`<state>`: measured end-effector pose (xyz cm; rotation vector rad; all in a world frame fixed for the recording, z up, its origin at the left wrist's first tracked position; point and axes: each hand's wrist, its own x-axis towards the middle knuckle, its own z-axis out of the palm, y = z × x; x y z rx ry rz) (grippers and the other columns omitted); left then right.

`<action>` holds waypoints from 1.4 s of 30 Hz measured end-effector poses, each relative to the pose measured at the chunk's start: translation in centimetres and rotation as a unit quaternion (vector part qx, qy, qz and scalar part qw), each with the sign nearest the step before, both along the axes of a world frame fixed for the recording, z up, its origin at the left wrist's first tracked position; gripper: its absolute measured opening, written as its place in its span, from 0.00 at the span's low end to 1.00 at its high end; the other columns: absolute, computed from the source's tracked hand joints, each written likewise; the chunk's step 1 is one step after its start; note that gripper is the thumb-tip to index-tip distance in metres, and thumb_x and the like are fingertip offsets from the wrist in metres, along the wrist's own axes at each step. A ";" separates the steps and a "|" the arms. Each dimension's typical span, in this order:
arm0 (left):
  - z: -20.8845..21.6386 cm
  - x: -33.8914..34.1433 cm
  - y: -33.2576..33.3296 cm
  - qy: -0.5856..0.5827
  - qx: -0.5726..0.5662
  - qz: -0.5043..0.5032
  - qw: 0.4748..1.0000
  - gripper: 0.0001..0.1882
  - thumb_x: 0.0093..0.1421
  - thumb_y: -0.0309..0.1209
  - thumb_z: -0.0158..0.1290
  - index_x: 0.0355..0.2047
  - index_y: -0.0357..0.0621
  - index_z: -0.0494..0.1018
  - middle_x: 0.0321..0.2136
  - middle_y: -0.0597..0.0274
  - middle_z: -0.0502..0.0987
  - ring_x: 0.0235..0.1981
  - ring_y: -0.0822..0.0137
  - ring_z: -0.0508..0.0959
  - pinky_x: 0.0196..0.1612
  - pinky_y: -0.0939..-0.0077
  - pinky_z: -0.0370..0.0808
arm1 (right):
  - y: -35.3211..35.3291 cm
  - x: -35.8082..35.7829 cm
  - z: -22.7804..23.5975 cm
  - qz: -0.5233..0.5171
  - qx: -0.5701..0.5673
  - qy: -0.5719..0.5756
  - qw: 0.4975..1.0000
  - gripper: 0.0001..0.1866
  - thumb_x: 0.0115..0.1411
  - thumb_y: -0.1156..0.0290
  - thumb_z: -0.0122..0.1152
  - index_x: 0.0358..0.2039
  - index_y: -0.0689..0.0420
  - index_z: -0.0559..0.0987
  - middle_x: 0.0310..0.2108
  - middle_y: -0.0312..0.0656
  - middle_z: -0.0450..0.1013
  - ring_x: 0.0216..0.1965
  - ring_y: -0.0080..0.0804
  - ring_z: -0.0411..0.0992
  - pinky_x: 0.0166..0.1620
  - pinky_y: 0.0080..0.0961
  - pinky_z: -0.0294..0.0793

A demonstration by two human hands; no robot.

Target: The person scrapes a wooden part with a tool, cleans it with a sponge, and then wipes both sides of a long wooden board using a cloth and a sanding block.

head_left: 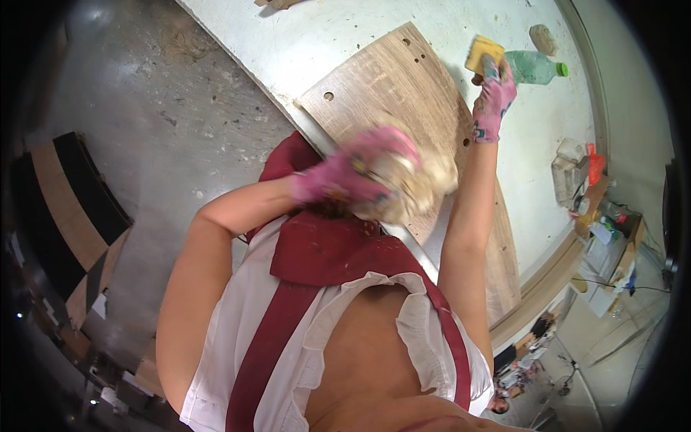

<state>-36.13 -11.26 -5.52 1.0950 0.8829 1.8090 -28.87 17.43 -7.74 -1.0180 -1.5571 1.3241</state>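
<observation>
My left hand (353, 169), in a pink patterned glove, is closed on a bunched cream rag (417, 189). Both are smeared by motion over the near part of a wood-grain board (389, 83), which has several drilled holes. Out at the far right, my right hand (494, 104) in a matching glove grips a yellow sponge (484, 53) just past the board's right edge. Beside the sponge lies a translucent green plastic bottle (531, 67) on its side, its bright green cap pointing right.
The board lies on a white worktable (331, 36). A brownish lump (542, 39) sits behind the bottle. Toward the right edge are a clear plastic container (568, 173) and a red bag (596, 165). Striped panels (72, 194) stand on the grey floor (173, 129) at left.
</observation>
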 end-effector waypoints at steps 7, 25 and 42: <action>0.9 -11.2 -2.2 0.474 -0.220 0.117 0.844 0.26 0.46 0.21 0.60 0.47 0.41 0.68 0.46 0.59 0.69 0.51 0.65 0.69 0.54 0.73 0.66 | -1.3 2.9 -1.0 -0.155 -0.141 0.252 0.945 0.16 0.55 0.71 0.60 0.43 0.64 0.73 0.29 0.42 0.72 0.20 0.25 0.65 0.21 0.18 0.60; -4.9 -14.0 15.6 -0.265 -0.126 -0.085 0.952 0.16 0.61 0.21 0.44 0.50 0.40 0.60 0.47 0.50 0.70 0.44 0.64 0.74 0.41 0.76 0.75 | -1.9 1.2 -1.2 -0.140 0.141 -0.077 0.977 0.24 0.53 0.64 0.64 0.50 0.61 0.73 0.42 0.43 0.75 0.40 0.29 0.73 0.46 0.22 0.72; 4.8 -13.2 -4.6 0.336 -0.309 0.184 0.871 0.26 0.42 0.17 0.56 0.46 0.42 0.70 0.46 0.58 0.71 0.51 0.62 0.70 0.55 0.69 0.68 | -2.1 1.6 -1.7 -0.129 0.220 -0.131 0.958 0.22 0.53 0.64 0.63 0.49 0.54 0.74 0.42 0.45 0.75 0.41 0.36 0.75 0.44 0.26 0.73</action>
